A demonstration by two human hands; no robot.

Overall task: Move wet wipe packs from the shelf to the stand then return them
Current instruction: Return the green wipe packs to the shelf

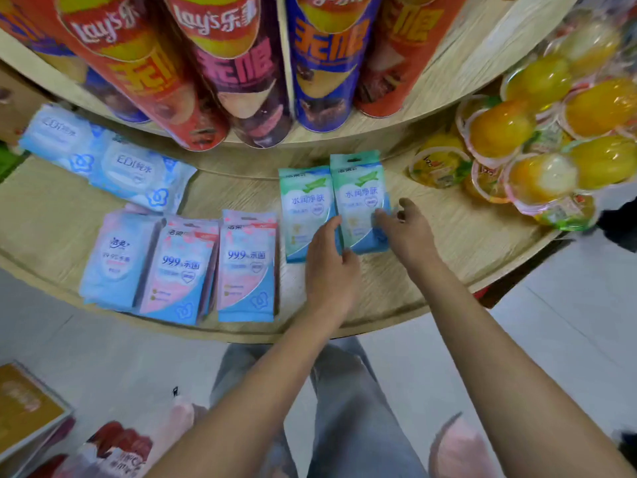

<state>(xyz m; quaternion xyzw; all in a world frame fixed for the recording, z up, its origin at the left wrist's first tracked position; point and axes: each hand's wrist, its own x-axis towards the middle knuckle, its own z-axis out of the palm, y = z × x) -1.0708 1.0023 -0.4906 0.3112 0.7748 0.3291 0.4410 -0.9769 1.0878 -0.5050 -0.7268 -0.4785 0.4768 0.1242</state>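
Fingers (pixel 329 232) first: lying nearly straight and close together, those of the left hand (pixel 331 270), along the seam where the two green packs are touching, with the thumb sitting at the bottom edge of the right green pack (pixel 358 201). Pressing rather than gripping, by the look of it. Touching the same pack's right side with the bent fingertips of the right hand (pixel 410 232), thumb lifting clear; not being able to tell through the blur whether clamping or merely steadying.

Working at the shelf (pixel 431 270) end of the job, probably: either taking this pack up for the stand or squaring it back into place, and not showing which. No stand in view.

Needing next, if lifting, a firm pinch on both side edges and a straight pull toward the body, without dragging the left green pack (pixel 303 208) along. Showing blue beneath the right one, perhaps another pack.

Lying further left: pink-and-blue packs (pixel 246 267), then pale blue packs (pixel 134 170). Crowding close above: crisp tubes (pixel 241 63) on the upper board. Bulging in nearby on the right: jelly cups (pixel 537 143).
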